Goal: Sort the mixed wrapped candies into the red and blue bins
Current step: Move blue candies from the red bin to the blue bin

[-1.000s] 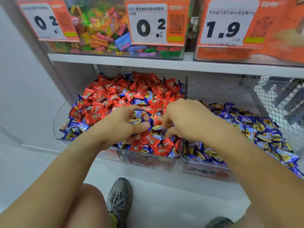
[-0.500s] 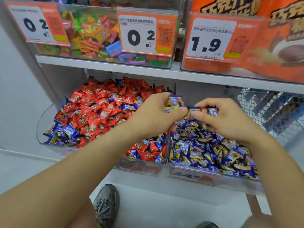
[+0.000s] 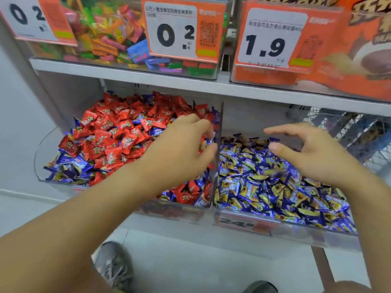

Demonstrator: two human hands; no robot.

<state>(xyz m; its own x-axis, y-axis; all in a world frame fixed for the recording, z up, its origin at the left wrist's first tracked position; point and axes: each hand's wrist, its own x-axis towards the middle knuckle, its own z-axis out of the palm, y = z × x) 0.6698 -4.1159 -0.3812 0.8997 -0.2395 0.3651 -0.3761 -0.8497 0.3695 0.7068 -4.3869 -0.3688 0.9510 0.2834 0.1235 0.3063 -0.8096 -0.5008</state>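
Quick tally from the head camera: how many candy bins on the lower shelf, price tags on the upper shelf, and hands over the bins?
Clear plastic candy bins: 2, the red-candy bin and the blue-candy bin
Orange-and-white paper price tags: 3
Bare hands: 2, left hand and right hand
Total: 7

Bright, even light; motion blur throughout, wide-angle bending at edges.

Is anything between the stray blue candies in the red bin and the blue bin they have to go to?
Yes. The clear divider wall stands upright between the red bin and the blue bin. Blue candies at the red bin's front left must be lifted over it. The left hand is beside that wall; the right hand hovers over the blue bin.
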